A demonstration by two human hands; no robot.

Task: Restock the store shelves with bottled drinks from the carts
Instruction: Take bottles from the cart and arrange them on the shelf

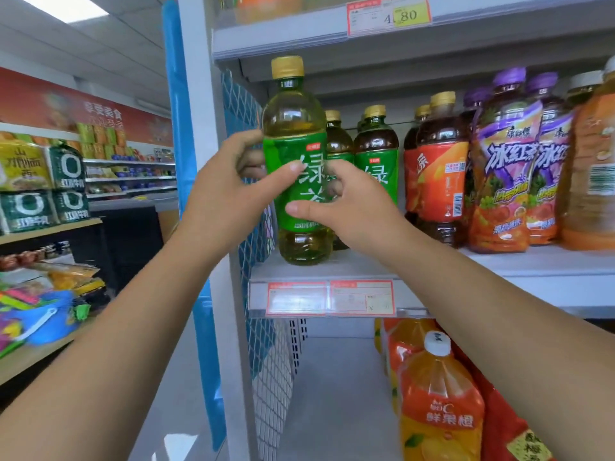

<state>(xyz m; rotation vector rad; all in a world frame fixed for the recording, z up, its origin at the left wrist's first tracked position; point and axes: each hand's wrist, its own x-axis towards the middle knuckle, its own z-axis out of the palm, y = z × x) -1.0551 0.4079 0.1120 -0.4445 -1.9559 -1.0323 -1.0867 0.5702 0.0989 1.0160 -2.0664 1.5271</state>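
**Q:** Where on the shelf does the green tea bottle stand?
**A:** Upright at its front left end.
**Q:** The hands?
**A:** Left hand grips the label from the shelf's left end, thumb across the front. Right hand curls round the opposite side. Price tags line the shelf's front edge.
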